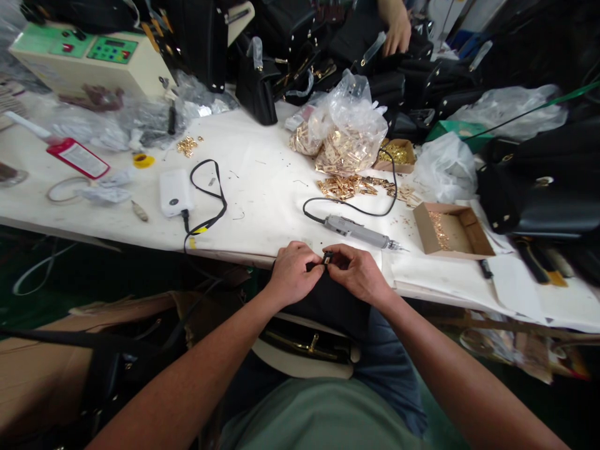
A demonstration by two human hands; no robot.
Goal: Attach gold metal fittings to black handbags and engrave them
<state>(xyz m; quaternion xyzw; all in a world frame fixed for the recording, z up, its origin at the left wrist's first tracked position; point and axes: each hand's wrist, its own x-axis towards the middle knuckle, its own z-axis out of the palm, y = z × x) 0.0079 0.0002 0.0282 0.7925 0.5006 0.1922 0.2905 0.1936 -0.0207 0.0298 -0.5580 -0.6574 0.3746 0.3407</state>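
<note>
At the table's front edge my left hand (294,273) and my right hand (359,273) meet, fingertips pinched on a small black tab (327,257) with a light patch on its face. Its exact kind is too small to make out. Below them a black handbag (337,306) lies across my lap, partly covered by my hands. Its opening faces me and shows a gold-coloured metal fitting (313,344). Just beyond my right hand lies a grey electric screwdriver (359,232), its bit pointing right.
Gold metal pieces (344,186) lie in a heap before a plastic bag of similar parts (347,147). A cardboard box (462,234) holds small copper-coloured bits. Left are a white power pack (174,190) and a red bottle (77,156). Another person's hand (397,31) is among black bags behind.
</note>
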